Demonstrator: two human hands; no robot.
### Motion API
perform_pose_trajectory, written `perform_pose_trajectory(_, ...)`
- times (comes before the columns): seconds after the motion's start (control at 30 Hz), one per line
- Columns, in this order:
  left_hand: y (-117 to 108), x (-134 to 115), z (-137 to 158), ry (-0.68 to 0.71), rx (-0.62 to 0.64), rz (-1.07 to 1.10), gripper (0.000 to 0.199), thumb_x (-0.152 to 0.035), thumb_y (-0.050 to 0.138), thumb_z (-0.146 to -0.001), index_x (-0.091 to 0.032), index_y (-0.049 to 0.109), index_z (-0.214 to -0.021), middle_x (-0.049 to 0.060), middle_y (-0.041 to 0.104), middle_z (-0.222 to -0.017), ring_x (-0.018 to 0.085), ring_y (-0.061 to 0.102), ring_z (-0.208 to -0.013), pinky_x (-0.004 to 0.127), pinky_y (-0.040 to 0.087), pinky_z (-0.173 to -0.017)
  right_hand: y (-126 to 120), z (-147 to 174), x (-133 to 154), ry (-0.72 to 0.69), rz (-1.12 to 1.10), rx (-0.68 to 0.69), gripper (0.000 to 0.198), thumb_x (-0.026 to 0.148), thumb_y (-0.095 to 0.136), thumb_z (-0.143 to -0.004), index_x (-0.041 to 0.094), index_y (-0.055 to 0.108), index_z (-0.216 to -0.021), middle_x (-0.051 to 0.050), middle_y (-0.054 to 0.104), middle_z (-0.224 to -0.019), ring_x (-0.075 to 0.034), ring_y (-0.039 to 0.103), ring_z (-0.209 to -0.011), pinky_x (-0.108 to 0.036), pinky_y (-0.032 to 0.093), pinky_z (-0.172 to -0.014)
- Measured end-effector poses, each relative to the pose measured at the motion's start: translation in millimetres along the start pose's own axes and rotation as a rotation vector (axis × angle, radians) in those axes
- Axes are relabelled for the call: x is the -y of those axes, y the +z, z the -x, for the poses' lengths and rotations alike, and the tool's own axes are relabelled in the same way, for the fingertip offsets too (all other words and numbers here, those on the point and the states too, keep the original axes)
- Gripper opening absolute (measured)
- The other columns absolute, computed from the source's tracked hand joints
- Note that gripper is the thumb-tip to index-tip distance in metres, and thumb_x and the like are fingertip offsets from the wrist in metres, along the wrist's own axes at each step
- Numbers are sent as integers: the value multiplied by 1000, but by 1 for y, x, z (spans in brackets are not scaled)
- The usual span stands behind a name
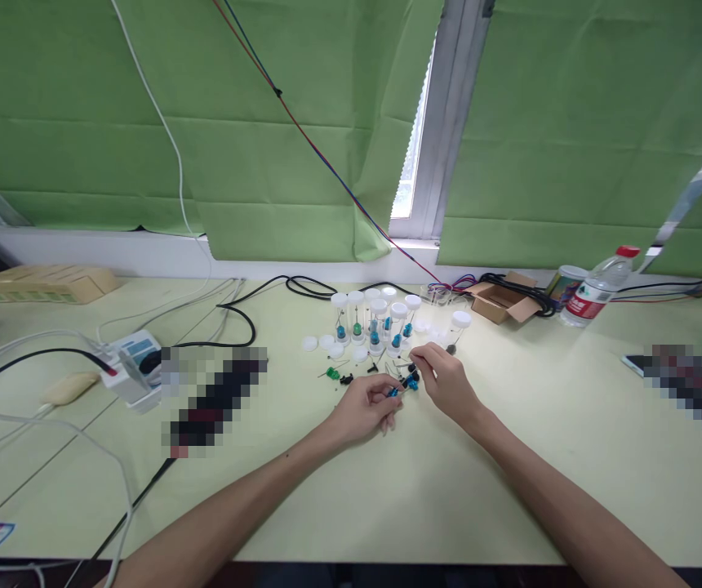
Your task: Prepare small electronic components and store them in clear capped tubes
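My left hand is closed, its fingertips pinching a small blue part with a thin stem. To its right, my right hand hangs just above the table with thumb and fingers together; whatever is in them is too small to make out. Another small blue part and dark bits lie between the hands. Left of them rest a green part with a thin pin and a black piece. Behind stand several clear vials with white caps, holding blue or green stemmed parts. Loose white caps lie beside them.
An open cardboard box, a tin and a water bottle stand at the back right. A phone-like object lies right. On the left are a white power strip, cables and a yellow carton.
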State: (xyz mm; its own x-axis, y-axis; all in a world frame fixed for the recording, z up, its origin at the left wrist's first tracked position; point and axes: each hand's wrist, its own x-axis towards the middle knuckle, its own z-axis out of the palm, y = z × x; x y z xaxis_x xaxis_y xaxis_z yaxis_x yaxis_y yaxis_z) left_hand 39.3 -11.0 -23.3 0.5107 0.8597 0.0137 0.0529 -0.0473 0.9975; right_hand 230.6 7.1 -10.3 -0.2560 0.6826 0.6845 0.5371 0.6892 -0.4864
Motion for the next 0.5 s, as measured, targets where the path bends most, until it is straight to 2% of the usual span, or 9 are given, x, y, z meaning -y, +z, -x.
perform_pose_trajectory(0.37, -3, 2, -1, -27, 43, 15, 32, -41, 66, -80, -14, 61, -97, 6, 66, -75, 12, 60, -47, 23, 46, -42, 0, 0, 0, -7, 11, 31, 17, 18, 40, -98, 21, 56, -92, -5, 58, -82, -18, 55, -72, -30, 44, -66)
perform_pose_trajectory(0.5, -3, -2, 0, -26, 42, 13, 32, -39, 67, -80, -13, 61, -96, 3, 63, -66, 12, 58, -46, 23, 47, -42, 0, 0, 0, -9, 22, 30, 17, 18, 40, -99, 21, 55, -93, -5, 57, -83, -18, 55, -72, -30, 44, -66)
